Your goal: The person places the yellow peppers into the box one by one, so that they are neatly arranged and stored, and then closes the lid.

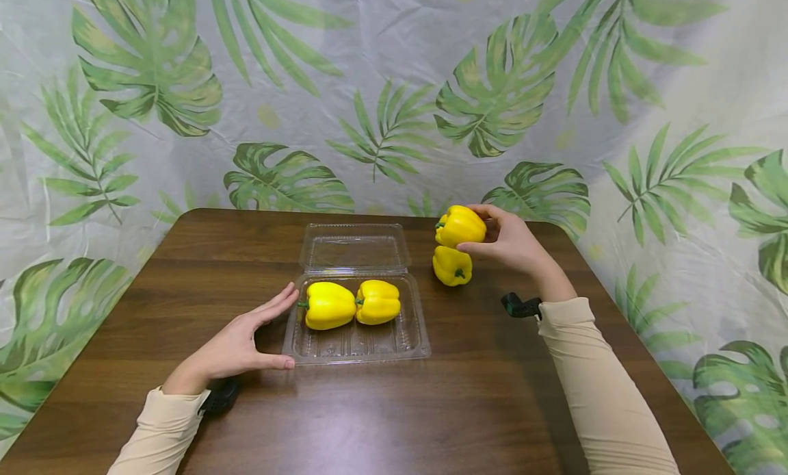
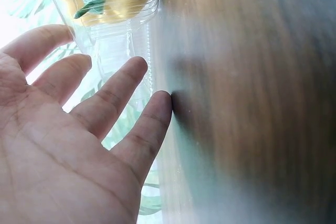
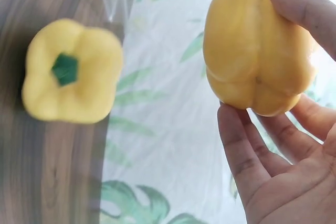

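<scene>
My right hand [image 1: 507, 239] grips a yellow bell pepper [image 1: 460, 226] between thumb and fingers; the right wrist view shows this pepper [image 3: 257, 45] raised off the table. Just below it in the head view, another yellow bell pepper [image 1: 452, 266] lies on the table, its green stem facing me. Two more yellow peppers, a left one [image 1: 330, 305] and a right one [image 1: 378, 302], lie side by side in the back of a clear plastic clamshell container [image 1: 357, 357]. Beside the container's left edge, my left hand [image 1: 246, 338] is spread with fingers extended, holding nothing.
The container's clear lid [image 1: 356, 246] is folded back flat toward the rear of the brown wooden table [image 1: 394, 420]. Behind the table hangs a leaf-patterned cloth [image 1: 394, 64]. A dark band with a small device sits on each wrist.
</scene>
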